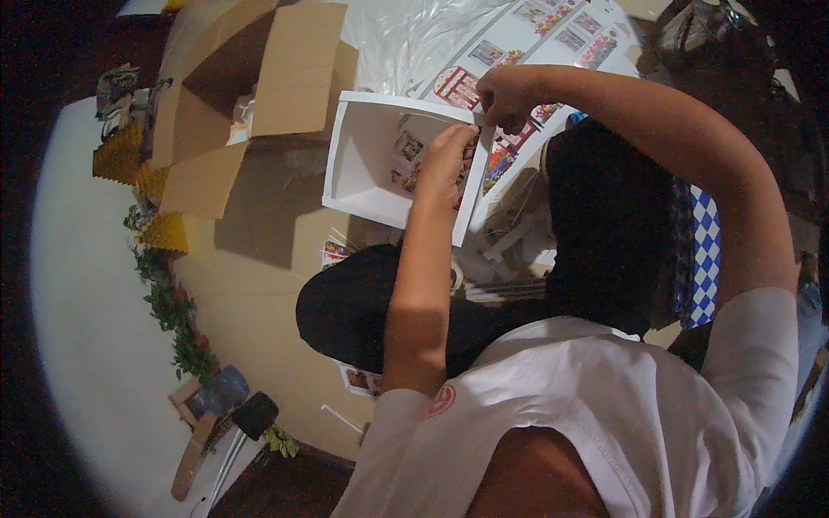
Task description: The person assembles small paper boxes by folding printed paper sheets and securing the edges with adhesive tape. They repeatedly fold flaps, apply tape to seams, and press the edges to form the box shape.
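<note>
A white open-fronted box [363, 155], like a small room of a model house, stands tilted in front of me with small printed pictures stuck on its inner wall. My left hand [445, 164] reaches into the box, fingers pressed against the inner right wall by the pictures. My right hand [505, 95] pinches the box's top right corner from above, fingers closed on the rim. A sheet of colourful printed stickers [544, 34] lies just behind the box.
An open brown cardboard carton [259, 86] stands to the left of the white box. Clear plastic wrap [406, 34] lies at the back. White strips and loose parts [509, 250] sit below the box. Green garland [168, 293], yellow pieces and a mallet [233, 427] lie left.
</note>
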The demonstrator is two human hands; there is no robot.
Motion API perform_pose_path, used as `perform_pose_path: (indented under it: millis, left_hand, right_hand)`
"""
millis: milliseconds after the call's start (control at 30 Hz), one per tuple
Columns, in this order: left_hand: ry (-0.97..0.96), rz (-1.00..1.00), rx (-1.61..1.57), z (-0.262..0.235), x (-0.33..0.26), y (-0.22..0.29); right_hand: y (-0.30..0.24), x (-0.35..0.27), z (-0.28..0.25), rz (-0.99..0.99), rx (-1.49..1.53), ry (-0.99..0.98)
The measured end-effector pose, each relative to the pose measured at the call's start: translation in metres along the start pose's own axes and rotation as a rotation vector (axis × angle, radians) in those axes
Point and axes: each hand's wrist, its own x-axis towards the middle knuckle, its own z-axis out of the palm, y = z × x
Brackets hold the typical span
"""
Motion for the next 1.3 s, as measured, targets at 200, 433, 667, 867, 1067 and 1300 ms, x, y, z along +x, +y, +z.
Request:
perform_pose_path:
  millis: [200, 433, 667, 867, 1067, 1300]
  left_hand:
    - [0.027, 0.050, -0.041, 0.006, 0.014, -0.003]
    - [0.129, 0.123, -0.120, 0.012, 0.034, 0.003]
    - [0.214, 0.100, -0.181, 0.011, 0.049, 0.009]
    - [0.217, 0.041, -0.215, 0.007, 0.048, 0.012]
    - [0.252, 0.031, -0.233, 0.001, 0.047, 0.009]
    - [0.283, 0.105, -0.234, -0.001, 0.052, 0.000]
  right_hand:
    - [-0.007, -0.003, -0.001, 0.125, 0.187, 0.040]
    - [0.007, 0.004, -0.004, 0.066, 0.284, 0.250]
    - [0.013, 0.009, -0.011, 0.130, 0.698, 0.349]
    - [0.015, 0.013, -0.009, 0.104, 0.789, 0.324]
    - [0.012, 0.015, -0.007, 0.063, 0.830, 0.290]
    - [0.032, 0.011, -0.009, -0.067, 0.776, 0.374]
